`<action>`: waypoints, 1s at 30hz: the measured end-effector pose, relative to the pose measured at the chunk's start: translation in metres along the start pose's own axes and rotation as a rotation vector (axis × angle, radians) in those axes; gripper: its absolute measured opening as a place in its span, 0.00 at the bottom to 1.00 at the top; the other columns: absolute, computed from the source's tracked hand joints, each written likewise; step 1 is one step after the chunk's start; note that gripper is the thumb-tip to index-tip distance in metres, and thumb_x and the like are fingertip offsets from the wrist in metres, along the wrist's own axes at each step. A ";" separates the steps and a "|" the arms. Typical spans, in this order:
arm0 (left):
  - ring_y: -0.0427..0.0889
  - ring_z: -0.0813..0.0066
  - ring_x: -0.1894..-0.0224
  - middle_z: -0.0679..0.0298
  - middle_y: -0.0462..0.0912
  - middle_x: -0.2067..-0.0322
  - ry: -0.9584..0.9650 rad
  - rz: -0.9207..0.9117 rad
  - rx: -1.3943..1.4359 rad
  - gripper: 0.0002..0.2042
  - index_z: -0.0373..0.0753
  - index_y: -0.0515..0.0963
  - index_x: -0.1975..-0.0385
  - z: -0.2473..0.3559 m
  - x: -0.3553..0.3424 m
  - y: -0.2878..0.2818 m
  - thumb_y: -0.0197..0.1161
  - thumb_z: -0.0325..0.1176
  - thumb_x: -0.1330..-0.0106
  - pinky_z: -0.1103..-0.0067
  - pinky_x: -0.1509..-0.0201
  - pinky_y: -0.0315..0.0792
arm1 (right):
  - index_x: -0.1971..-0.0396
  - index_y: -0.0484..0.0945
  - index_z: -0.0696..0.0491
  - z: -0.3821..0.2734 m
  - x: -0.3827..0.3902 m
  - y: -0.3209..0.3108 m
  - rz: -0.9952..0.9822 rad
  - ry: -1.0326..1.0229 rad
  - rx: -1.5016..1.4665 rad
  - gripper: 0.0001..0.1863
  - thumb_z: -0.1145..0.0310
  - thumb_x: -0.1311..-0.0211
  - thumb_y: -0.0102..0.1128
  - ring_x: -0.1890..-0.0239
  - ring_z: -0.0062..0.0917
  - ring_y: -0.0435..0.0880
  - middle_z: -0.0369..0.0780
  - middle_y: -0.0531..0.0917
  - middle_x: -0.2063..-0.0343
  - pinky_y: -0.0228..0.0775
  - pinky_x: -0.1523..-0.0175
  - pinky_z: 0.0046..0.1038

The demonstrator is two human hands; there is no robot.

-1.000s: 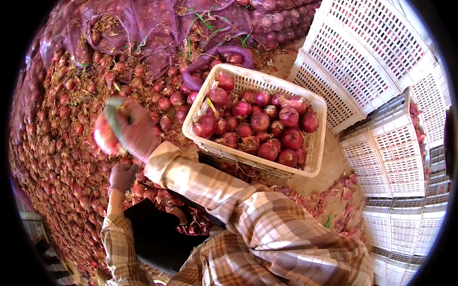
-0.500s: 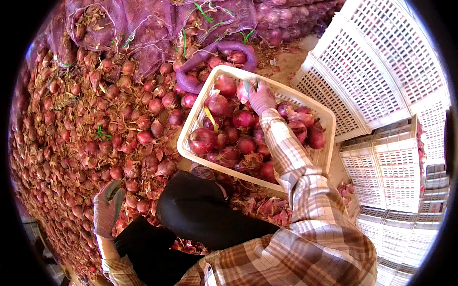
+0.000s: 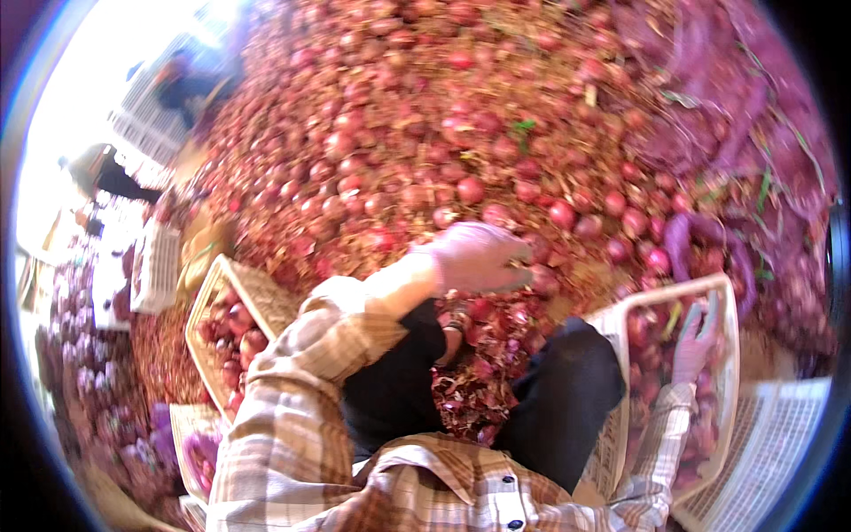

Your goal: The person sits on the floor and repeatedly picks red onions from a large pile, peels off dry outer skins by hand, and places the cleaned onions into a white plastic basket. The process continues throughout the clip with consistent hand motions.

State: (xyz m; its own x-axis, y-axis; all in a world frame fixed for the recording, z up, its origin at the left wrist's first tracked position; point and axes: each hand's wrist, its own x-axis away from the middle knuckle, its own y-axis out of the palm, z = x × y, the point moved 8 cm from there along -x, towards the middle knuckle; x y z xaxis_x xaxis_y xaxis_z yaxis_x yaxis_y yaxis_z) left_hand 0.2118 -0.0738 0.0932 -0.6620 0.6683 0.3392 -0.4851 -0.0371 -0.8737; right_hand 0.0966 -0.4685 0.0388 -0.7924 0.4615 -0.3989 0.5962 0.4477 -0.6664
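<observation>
Near far edge of white plastic crate (image 3: 732, 346), holding pink-gloved right hand (image 3: 690, 348), fingers spread, over round red onions (image 3: 649, 383); holding pink-gloved left hand (image 3: 477, 255) outside, fingers parted, blurred.

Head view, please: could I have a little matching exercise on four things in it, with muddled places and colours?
1. left hand
2. right hand
3. trousers
4. mesh sacking

A. purple
B. over the right-hand crate
C. black
D. seen against the loose onions

Pairs: 1-D, 2-B, 3-C, 4-A
</observation>
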 end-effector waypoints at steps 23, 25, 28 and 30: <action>0.84 0.75 0.61 0.60 0.87 0.64 -0.677 0.785 1.460 0.20 0.36 0.85 0.62 -0.253 0.076 0.280 0.45 0.15 0.45 0.78 0.52 0.77 | 0.51 0.79 0.51 -0.055 0.032 0.191 -0.774 -0.338 0.477 0.22 0.57 0.46 0.61 0.59 0.43 0.81 0.48 0.82 0.63 0.73 0.54 0.41; 0.85 0.73 0.62 0.61 0.87 0.65 -0.690 0.887 1.297 0.17 0.39 0.85 0.63 -0.282 0.075 0.262 0.48 0.18 0.43 0.77 0.52 0.77 | 0.53 0.81 0.50 -0.061 0.032 0.192 -0.775 -0.358 0.491 0.21 0.57 0.46 0.60 0.61 0.42 0.82 0.47 0.83 0.65 0.73 0.55 0.41; 0.83 0.66 0.53 0.60 0.85 0.57 -0.845 0.911 0.827 0.13 0.41 0.82 0.54 -0.352 0.081 0.221 0.53 0.27 0.35 0.71 0.46 0.76 | 0.55 0.81 0.51 -0.060 0.031 0.185 -0.749 -0.335 0.529 0.19 0.57 0.45 0.60 0.62 0.42 0.82 0.47 0.83 0.65 0.74 0.54 0.41; 0.76 0.58 0.42 0.55 0.79 0.47 -0.893 0.981 0.435 0.16 0.42 0.76 0.47 -0.416 0.092 0.195 0.55 0.34 0.33 0.68 0.39 0.71 | 0.55 0.81 0.51 -0.061 0.035 0.182 -0.746 -0.309 0.537 0.19 0.57 0.45 0.60 0.62 0.42 0.82 0.47 0.83 0.65 0.74 0.54 0.41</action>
State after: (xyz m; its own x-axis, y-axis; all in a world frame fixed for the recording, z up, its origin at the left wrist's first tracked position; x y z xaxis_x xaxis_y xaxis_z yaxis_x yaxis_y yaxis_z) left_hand 0.2943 0.2898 -0.1908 -0.8874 -0.4518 -0.0917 0.3552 -0.5434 -0.7606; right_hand 0.1852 -0.3242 -0.0577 -0.9877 -0.0553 0.1460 -0.1510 0.0988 -0.9836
